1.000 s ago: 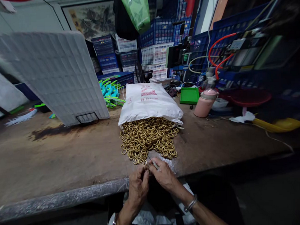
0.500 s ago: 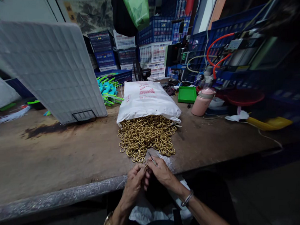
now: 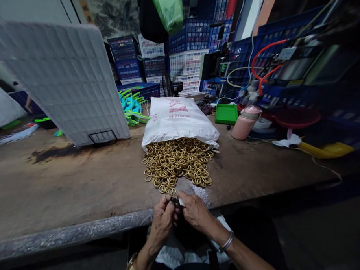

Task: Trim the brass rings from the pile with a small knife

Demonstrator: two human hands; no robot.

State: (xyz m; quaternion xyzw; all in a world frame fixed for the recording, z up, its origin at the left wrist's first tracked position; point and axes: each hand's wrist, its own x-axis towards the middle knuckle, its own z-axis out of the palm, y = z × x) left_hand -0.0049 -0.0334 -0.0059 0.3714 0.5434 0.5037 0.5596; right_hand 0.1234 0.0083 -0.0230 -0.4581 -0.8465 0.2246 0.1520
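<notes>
Both my hands meet at the table's front edge, just below the spilled gold rings [image 3: 177, 160]. My left hand [image 3: 163, 218] is closed, thumb and fingers pinched at the tips. What they hold is too small and hidden to make out; it may be a ring. My right hand [image 3: 197, 213] is closed around a slim blade-like tool [image 3: 181, 202], whose pale flat side shows between thumb and fingers. A dark tip lies against the left fingertips. Behind the rings lies a white sack [image 3: 179, 119] with red print, its mouth towards me, rings pouring out of it.
A tall grey-white ribbed panel [image 3: 68, 83] stands at left in a black wire stand [image 3: 102, 137]. Green and blue hangers [image 3: 134, 107] lie behind. To the right are a green tray [image 3: 226, 113], a pink bottle [image 3: 246, 123] and a yellow scoop [image 3: 328, 150]. Stacked crates [image 3: 189, 63] fill the back.
The tool in my right hand has turned from pointing up and away to lying towards the left fingertips. My hands stay close together; the view has shifted slightly.
</notes>
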